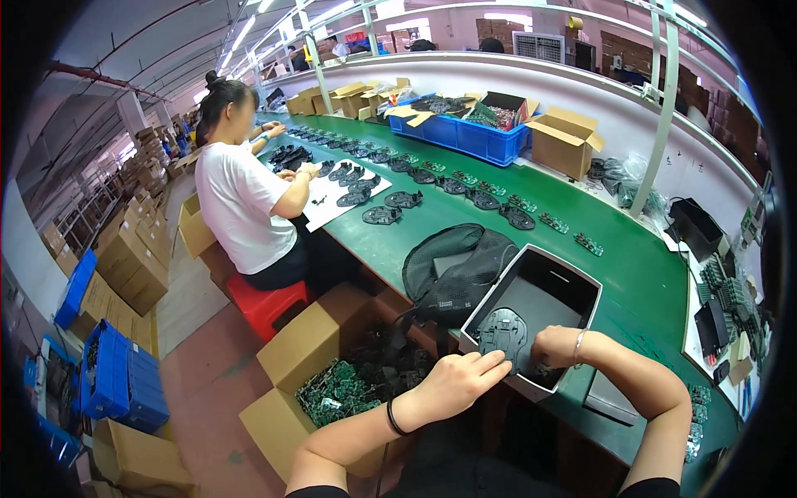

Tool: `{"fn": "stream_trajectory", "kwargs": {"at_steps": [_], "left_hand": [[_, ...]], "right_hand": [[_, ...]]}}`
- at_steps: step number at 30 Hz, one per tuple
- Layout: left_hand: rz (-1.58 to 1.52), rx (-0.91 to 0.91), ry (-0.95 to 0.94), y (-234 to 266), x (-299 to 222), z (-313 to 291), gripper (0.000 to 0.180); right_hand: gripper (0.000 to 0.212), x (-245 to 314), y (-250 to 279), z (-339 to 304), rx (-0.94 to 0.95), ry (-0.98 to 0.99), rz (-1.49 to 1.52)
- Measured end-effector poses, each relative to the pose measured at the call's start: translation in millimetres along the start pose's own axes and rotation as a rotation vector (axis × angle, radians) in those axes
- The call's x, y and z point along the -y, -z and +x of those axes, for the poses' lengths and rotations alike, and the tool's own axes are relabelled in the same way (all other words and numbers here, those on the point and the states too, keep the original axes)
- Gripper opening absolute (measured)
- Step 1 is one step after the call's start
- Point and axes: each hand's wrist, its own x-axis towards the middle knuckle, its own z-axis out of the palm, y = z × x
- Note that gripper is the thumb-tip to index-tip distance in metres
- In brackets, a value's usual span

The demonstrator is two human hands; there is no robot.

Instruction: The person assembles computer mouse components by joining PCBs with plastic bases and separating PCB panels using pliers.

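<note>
My left hand (pixel 465 378) pinches the lower edge of a black oval plastic base (pixel 504 332), which is tilted up over the near left corner of an open grey-white box (pixel 594 300). Molded ribs and slots show on the base's face. My right hand (pixel 558 345) reaches over the box's near side with its fingers curled down inside; whatever they hold is hidden. Left of the box lies a black mesh bag (pixel 457 278). Beside my right forearm a flat grey lid or tray (pixel 614 398) rests on the green table (pixel 390 249).
Rows of black bases (pixel 481 197) and small green circuit boards (pixel 588 243) run along the table. Past them stand a blue crate (pixel 465 141) and cardboard boxes (pixel 564 141). A carton of circuit boards (pixel 286 419) stands below at left. A co-worker (pixel 241 183) sits at the table.
</note>
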Motion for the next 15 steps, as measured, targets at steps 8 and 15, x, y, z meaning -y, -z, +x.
{"fn": "stream_trajectory", "kwargs": {"at_steps": [8, 15], "left_hand": [[-0.103, -0.002, 0.060, -4.4, -3.8, -0.8, 0.036], [-0.159, -0.091, 0.156, -3.8, -7.9, 1.3, 0.033]], "right_hand": [[0.010, -14.7, 5.0, -36.0, -0.519, 0.069, 0.366], [0.016, -20.9, 7.1, -56.3, -0.642, 0.011, 1.405]]}}
